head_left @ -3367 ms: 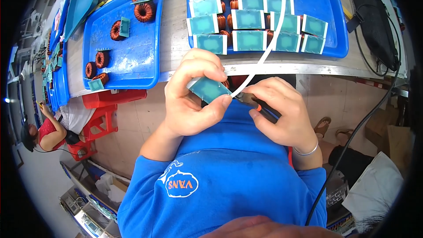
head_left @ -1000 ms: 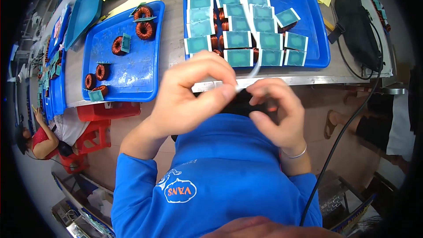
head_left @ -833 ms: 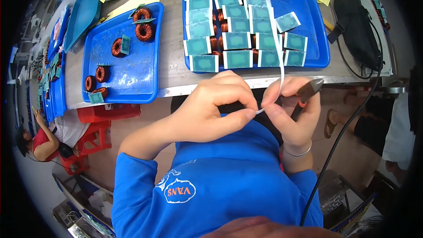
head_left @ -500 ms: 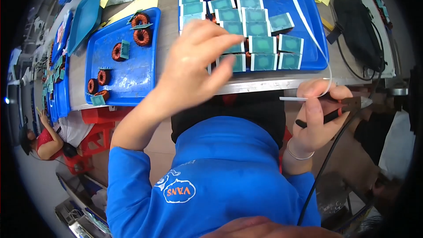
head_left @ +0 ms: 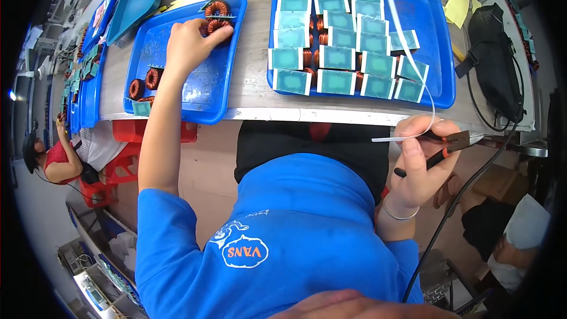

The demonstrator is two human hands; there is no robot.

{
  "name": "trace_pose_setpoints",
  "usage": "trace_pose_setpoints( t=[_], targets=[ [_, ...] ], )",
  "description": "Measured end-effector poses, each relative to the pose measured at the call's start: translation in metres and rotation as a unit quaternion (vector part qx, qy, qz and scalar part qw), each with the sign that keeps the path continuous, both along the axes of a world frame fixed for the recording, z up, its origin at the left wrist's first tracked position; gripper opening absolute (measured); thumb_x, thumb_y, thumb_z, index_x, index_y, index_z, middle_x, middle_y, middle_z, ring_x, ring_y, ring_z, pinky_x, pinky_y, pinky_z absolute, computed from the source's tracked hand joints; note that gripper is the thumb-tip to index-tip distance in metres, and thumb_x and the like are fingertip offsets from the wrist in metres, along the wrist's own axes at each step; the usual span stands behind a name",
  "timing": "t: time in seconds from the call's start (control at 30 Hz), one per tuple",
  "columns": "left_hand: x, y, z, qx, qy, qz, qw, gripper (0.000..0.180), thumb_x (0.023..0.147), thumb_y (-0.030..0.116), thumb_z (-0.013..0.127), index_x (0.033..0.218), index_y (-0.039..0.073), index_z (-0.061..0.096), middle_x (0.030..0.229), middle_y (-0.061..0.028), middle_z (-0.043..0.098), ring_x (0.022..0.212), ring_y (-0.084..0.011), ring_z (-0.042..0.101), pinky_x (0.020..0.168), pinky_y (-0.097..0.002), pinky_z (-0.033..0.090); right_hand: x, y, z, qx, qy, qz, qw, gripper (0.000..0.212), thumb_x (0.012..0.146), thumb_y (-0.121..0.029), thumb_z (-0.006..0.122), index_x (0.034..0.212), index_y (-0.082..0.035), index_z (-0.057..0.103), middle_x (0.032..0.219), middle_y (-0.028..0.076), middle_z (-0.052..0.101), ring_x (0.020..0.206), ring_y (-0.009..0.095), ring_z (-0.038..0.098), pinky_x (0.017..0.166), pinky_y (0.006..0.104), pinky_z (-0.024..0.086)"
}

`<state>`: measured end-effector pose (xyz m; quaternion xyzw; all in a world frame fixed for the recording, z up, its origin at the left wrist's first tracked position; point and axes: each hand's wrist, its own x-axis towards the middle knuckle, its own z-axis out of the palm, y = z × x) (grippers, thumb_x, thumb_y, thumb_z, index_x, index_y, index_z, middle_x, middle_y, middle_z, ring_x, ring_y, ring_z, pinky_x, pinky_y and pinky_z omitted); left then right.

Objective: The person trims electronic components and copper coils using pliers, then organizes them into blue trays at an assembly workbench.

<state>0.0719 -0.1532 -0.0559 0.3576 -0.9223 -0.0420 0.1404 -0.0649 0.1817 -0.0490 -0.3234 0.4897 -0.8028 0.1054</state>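
My left hand (head_left: 192,44) reaches into the left blue tray (head_left: 227,91), its thumb and bent fingers closed round a copper-wound ring coil (head_left: 218,25). Part of that coil shows between them; what lies under the palm is hidden. Touching it from behind is another ring coil (head_left: 217,8) with a green plate. In front of the table edge, my right hand (head_left: 422,159) is closed on wire cutters (head_left: 440,156) with black and red handles. Between its thumb and forefinger it also pinches a thin white strip (head_left: 387,139), whose short end points left.
A larger blue tray (head_left: 434,41) holds rows of coils with green, white-edged plates (head_left: 336,57). The strip's long part crosses it. More coils (head_left: 136,88) sit in the left tray's near corner. A black bag (head_left: 496,65) with a cable lies at right; another person (head_left: 56,159) sits far left.
My left hand has moved left from above the large tray into the left tray, onto a coil. My right hand stays nearly in place with cutters and strip. The view has shifted slightly.
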Motion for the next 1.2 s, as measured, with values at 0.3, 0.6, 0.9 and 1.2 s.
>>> trace_pose_setpoints(
  t=[0.3, 0.6, 0.9, 1.2],
  targets=[
    [0.013, 0.016, -0.004, 0.092, 0.199, -0.012, 0.976, 0.032, 0.067, 0.012, 0.074, 0.09, -0.001, 0.055, 0.081, -0.01, 0.061, 0.073, -0.0155, 0.059, 0.068, -0.0264, 0.047, 0.012, -0.008, 0.004, 0.01, 0.013, 0.056, 0.998, 0.036, 0.071, 0.01, 0.055, 0.101, -0.004, 0.041, 0.083, 0.014, 0.054, 0.072, 0.015, 0.053, 0.062, 0.0234, 0.042],
    [0.016, 0.135, 0.027, 0.764, 0.446, -0.122, 0.45, 0.064, 0.086, 0.019, 0.051, 0.135, 0.001, 0.014, 0.126, -0.0241, 0.036, 0.114, -0.0349, 0.043, 0.079, -0.0417, 0.051, 0.017, -0.024, 0.007, 0.01, -0.102, 0.133, 0.986, 0.032, 0.074, 0.005, 0.055, 0.102, 0.0, 0.04, 0.08, 0.011, 0.053, 0.075, 0.019, 0.054, 0.068, 0.0305, 0.045],
    [-0.011, 0.194, -0.007, 0.584, 0.408, -0.246, 0.657, 0.09, 0.064, 0.002, 0.073, 0.134, 0.009, 0.017, 0.099, -0.0069, 0.041, 0.09, -0.0124, 0.045, 0.075, -0.0242, 0.043, 0.021, -0.02, 0.01, 0.022, -0.161, 0.145, 0.976, 0.035, 0.075, 0.003, 0.055, 0.104, -0.002, 0.039, 0.078, 0.012, 0.054, 0.08, 0.021, 0.056, 0.073, 0.0325, 0.045],
    [-0.01, 0.198, -0.007, 0.572, 0.383, -0.245, 0.682, 0.077, 0.056, -0.009, 0.056, 0.126, 0.003, 0.029, 0.109, -0.0079, 0.03, 0.096, -0.0145, 0.042, 0.079, -0.0268, 0.041, 0.025, -0.023, 0.0, 0.053, -0.167, 0.119, 0.977, 0.033, 0.075, 0.008, 0.054, 0.104, -0.001, 0.04, 0.082, 0.011, 0.054, 0.084, 0.019, 0.058, 0.072, 0.0284, 0.047]
  ],
)
